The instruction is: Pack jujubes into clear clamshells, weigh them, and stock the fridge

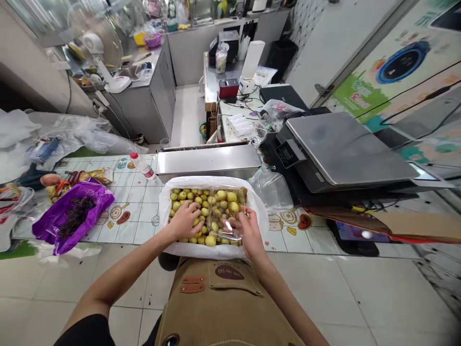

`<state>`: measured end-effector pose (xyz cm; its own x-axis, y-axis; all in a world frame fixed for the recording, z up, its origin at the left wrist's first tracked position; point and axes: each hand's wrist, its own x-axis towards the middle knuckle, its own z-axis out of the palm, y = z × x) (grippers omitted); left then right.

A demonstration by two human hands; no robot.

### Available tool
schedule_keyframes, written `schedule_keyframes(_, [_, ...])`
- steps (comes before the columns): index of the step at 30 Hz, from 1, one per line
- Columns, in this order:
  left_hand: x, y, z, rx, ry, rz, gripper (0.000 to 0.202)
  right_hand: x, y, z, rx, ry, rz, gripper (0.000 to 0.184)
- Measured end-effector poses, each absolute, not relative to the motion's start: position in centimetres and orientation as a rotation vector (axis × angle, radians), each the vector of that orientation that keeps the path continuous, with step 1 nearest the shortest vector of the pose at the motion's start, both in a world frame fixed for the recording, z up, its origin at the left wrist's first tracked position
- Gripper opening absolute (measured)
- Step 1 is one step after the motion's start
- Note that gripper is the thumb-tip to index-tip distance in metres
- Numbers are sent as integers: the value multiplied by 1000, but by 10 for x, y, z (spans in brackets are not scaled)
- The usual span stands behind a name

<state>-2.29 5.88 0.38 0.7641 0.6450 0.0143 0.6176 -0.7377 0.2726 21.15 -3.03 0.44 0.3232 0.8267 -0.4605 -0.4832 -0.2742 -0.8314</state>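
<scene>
A box lined with white plastic [166,192] is filled with small round yellow-green fruits [183,196], some with brownish marks. My left hand [185,222] lies over the fruits on the left side of the box, its fingers spread among them; whether a fruit sits under the palm is hidden. Over the right side of the box, my right hand [249,228] grips the near right edge of a clear plastic container [226,235]. Fruits show in or through this container, several larger ones near its far end.
Behind the box lies a long metal case [209,161], with a red-capped bottle [142,166] to its left. An empty clear container [272,190] and a weighing scale [349,146] stand right. Dark grapes [76,216] lie on a purple bag [54,226] at left.
</scene>
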Motion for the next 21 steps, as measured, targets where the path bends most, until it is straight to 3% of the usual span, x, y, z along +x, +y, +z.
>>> schedule_keyframes(9, [-20, 58, 7, 2657, 956, 154, 16, 229, -35, -22, -1291, -400, 1385, 55])
schedule_keyframes(15, [-10, 60, 15, 2620, 1107, -78, 36, 237, -35, -27, -1291, -444, 1442, 61])
schedule_keyframes(21, [14, 58, 10, 2593, 1323, -185, 32, 236, -28, -33, -1267, -471, 1447, 67])
